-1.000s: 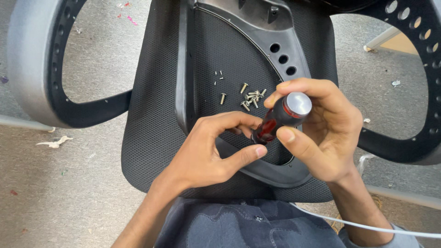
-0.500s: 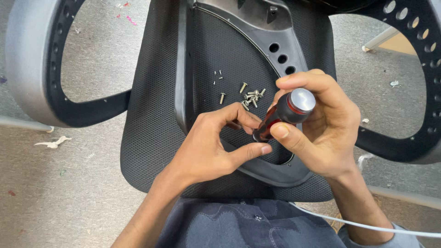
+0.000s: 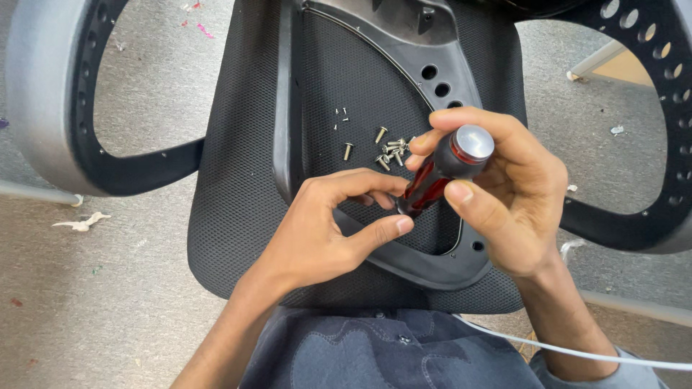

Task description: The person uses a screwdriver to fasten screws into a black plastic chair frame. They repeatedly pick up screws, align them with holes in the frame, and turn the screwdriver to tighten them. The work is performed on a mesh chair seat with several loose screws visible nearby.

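**Both hands on a screwdriver over an upturned chair seat**

Nearest the camera lies dark blue cloth (image 3: 389, 356), the person's lap, with a thin white cable (image 3: 577, 351) running across its right side. Just above it the left hand (image 3: 328, 230) comes up from the lower left, its fingers curled and thumb stretched out, pinching around the lower end of the screwdriver (image 3: 441, 173) where the shaft meets the seat; the tip itself is hidden behind the fingers. The right hand (image 3: 504, 191) wraps the red and black handle from the right, closed on it, thumb pressed to the side and fingertips curled over near the silver cap. The tool stands tilted, cap up and to the right.

Against the earlier views, the grip is much the same: the left fingers stay pinched at the base, and the right hand has turned slightly about the handle, the cap sitting a little more to the right. The screws have not moved.

The screwdriver bears on the lower part of the black plastic frame (image 3: 425, 263) that is set on the mesh seat (image 3: 238, 180). Just beyond the hands a small heap of silver screws (image 3: 389, 153) lies on the mesh inside the frame, with a few tiny ones a little further up. Three round holes (image 3: 441, 89) show in the frame's right arm. Further out, the grey armrests (image 3: 43, 94) loop to either side above the grey carpet (image 3: 108, 288), which is dotted with scraps
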